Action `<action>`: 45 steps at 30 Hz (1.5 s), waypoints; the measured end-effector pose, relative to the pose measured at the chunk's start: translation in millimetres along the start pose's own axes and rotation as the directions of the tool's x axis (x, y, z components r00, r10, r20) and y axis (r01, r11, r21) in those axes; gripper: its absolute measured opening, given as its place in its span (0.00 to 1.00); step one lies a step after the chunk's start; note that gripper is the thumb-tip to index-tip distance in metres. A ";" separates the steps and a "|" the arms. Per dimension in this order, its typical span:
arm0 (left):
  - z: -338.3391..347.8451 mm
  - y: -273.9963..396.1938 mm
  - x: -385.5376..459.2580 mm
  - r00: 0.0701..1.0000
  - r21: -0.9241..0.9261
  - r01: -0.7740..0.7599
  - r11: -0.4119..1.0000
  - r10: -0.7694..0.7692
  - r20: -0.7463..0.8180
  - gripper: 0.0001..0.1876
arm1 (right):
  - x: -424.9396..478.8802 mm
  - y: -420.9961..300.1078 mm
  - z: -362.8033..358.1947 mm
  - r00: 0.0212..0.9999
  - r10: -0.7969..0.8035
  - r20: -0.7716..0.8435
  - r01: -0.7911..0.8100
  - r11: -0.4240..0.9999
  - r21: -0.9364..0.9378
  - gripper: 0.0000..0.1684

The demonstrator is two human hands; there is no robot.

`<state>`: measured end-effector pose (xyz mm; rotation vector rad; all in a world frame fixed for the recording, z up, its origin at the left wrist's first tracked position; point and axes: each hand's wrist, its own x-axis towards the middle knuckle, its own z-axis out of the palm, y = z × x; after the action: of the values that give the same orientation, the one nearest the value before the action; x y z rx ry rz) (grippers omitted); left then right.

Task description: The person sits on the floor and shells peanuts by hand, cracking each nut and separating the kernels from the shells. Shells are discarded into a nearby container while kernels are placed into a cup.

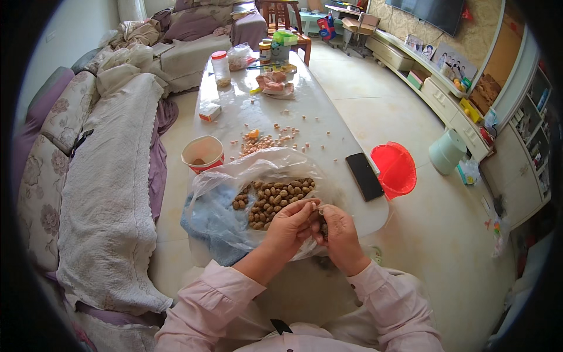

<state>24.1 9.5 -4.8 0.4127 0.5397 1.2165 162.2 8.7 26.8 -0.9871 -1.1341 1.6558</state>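
Observation:
Over the near edge of a plastic bag [281,160], my left hand [290,224] pinches a small pale piece, perhaps a nut kernel, between thumb and forefinger. My right hand [336,231] touches it and is curled around something small and dark brown, partly hidden by the fingers. The open, clear bag holds many brown nuts in their shells [277,199]. Beyond it lies a loose pile of small pinkish kernels [259,144], with an orange piece [253,133] on top. A blue cloth [211,237] lies under the bag's left side.
A paper tub [203,154] stands left of the bag. A black phone [364,177] lies near the right edge of the table [352,145], beside a red plastic bin [396,169]. Farther back are a small box [210,111], a red-lidded jar [221,68] and pink crumpled packaging [273,83].

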 end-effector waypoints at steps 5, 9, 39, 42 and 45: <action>-8.7 0.8 2.8 0.998 -0.104 0.001 0.995 0.006 0.060 0.13 | 4.5 -6.5 -0.6 0.995 0.095 0.001 -0.094 0.979 0.180 0.16; -2.8 2.0 0.6 0.999 -0.028 0.043 0.999 -0.042 0.031 0.15 | 8.3 -5.7 -6.1 0.992 0.111 0.052 -0.121 0.965 0.234 0.14; 10.4 -2.8 -5.9 0.942 0.354 -0.083 0.931 0.189 -0.277 0.09 | 10.8 18.6 -4.0 0.988 0.064 -0.143 -0.039 0.984 0.171 0.10; 9.5 -2.5 -5.5 0.946 0.355 -0.098 0.930 0.198 -0.258 0.09 | 11.0 17.8 -2.7 0.986 0.070 -0.154 -0.041 0.982 0.185 0.11; 10.8 -2.5 -6.0 0.946 0.338 -0.093 0.937 0.189 -0.264 0.08 | 9.8 16.7 -1.1 0.983 0.033 -0.181 -0.008 0.991 0.137 0.10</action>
<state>31.0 2.9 3.5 0.5591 0.9872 1.3425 156.6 14.9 9.2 -1.0426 -0.8809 1.5997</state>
